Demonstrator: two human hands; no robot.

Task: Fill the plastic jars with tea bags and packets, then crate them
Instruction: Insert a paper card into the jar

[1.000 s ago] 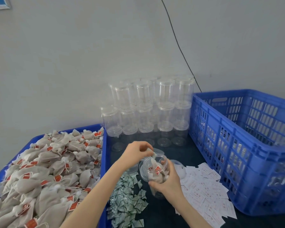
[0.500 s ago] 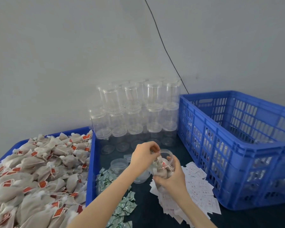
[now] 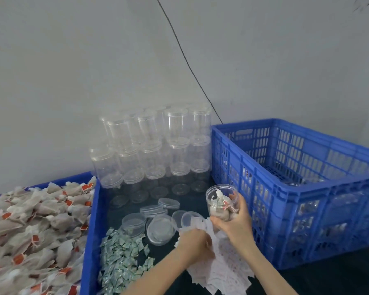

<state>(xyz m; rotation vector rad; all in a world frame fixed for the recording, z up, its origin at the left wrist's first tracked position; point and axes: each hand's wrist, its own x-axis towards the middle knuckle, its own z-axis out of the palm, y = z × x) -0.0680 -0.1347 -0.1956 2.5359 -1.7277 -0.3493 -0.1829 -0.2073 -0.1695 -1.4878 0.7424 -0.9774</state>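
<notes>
Open jar (image 3: 221,201), lidless, part-filled with tea bags — gripped in the right hand (image 3: 235,220) just beside the blue crate (image 3: 307,211). Left hand (image 3: 195,243) rests on the white paper slips (image 3: 226,271); whether it pinches one cannot be told. Loose lids (image 3: 156,220) and green packets (image 3: 119,258) lie nearby. Stacked empty jars (image 3: 153,150) and a heaped tray of tea bags (image 3: 30,226) remain — the crate looks only partly stocked, so most work is likely left.

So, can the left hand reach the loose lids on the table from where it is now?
Probably yes: the left hand rests on the white slips, the lids lie just beyond it, and nothing stands between them.
</notes>
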